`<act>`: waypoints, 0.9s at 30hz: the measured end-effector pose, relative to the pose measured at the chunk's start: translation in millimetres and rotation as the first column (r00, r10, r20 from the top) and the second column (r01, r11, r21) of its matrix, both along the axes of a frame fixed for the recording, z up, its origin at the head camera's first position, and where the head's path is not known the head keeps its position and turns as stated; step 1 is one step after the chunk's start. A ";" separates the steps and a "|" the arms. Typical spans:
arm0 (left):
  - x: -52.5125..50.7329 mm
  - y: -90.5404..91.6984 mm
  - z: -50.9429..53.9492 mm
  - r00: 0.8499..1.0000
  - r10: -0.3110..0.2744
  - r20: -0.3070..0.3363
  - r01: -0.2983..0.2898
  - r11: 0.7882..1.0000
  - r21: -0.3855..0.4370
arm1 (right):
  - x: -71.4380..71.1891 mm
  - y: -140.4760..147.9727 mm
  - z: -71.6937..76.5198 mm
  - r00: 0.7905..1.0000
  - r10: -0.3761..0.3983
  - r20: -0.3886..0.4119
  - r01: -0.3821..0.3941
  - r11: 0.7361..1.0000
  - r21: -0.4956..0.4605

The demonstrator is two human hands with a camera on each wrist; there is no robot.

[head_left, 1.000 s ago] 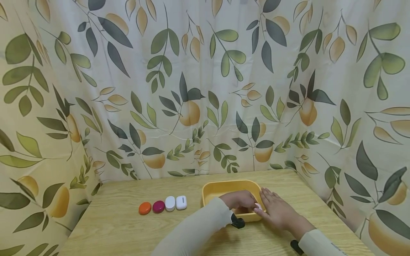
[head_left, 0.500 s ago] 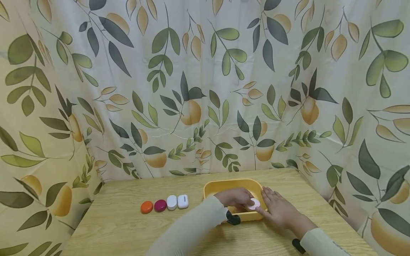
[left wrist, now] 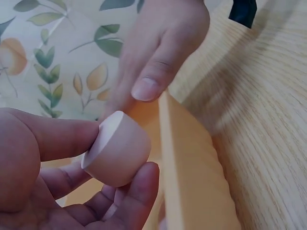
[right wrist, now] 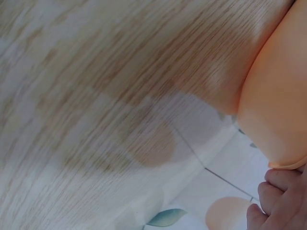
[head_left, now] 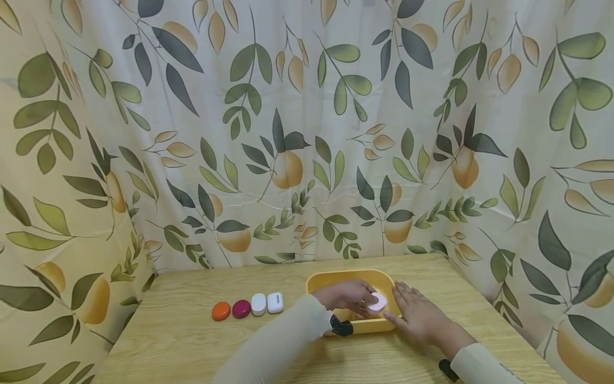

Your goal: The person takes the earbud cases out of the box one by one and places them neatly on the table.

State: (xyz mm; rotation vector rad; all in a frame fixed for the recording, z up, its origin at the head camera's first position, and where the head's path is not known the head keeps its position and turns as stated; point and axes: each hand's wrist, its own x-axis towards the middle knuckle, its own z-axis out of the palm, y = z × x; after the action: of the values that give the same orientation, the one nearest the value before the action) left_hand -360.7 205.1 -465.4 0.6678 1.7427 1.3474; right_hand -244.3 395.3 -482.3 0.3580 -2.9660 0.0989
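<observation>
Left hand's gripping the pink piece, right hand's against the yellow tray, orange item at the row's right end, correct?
No: the head view shows the orange item at the left end of the row. The left hand grips the pink piece; the right hand is against the yellow tray.

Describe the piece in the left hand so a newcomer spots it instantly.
On the wooden table, find the yellow tray. Toward its right side, the left hand pinches a pale pink piece with a flat face and rounded body. The orange piece, crimson piece and two white pieces lie in a row left of the tray; only this is pale pink.
</observation>
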 end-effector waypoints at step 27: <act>-12.3 -53.1 6.0 0.991 0.096 0.093 -0.111 0.979 0.172 | 0.6 -1.6 2.6 1.000 -0.006 0.007 0.006 1.000 -0.008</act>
State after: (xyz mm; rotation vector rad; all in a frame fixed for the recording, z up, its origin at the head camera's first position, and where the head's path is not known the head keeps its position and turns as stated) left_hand -373.0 152.0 -459.4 0.6144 1.6229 1.5932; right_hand -243.7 393.7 -479.7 0.3485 -2.9730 0.1109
